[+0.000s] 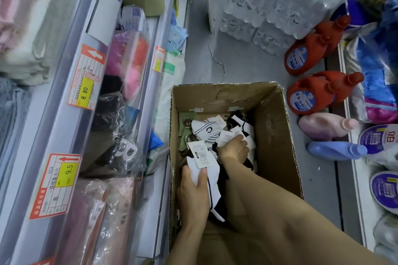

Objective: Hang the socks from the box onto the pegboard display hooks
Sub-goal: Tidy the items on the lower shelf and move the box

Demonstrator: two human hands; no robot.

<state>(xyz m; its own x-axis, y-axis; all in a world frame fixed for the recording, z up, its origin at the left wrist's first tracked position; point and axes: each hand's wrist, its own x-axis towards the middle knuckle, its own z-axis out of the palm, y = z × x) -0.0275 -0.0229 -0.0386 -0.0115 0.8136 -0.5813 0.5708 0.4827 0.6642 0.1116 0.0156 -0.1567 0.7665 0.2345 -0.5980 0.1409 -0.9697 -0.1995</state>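
Both hands are seen from above, reaching down into an open cardboard box (277, 135) that sits on the shop floor between two shelf units. The left hand (195, 196) is closed around a white sock pair with dark trim (212, 180), thumb on top and fingers wrapped beneath; a paper label (199, 154) on that pair points up and away from the wrist. The long axis of the held pair runs from the label, at the far end, back toward the body and slightly to the right.

The right hand (233, 149) is pushed deeper into the box, palm down, fingers curled into the loose pile of socks (217, 133). Whether anything is actually pinched there cannot be told, since the fingertips are buried among the labels and fabric.

The pile lies in the far half of the box, directly ahead of both hands, with the right hand nearer to it and already touching it. White, black and green bear-patterned pairs are jumbled at mixed angles.

No pegboard or hooks are shown. Shelves with price tags (83, 92) stand to the left; detergent bottles (310, 97) stand to the right.
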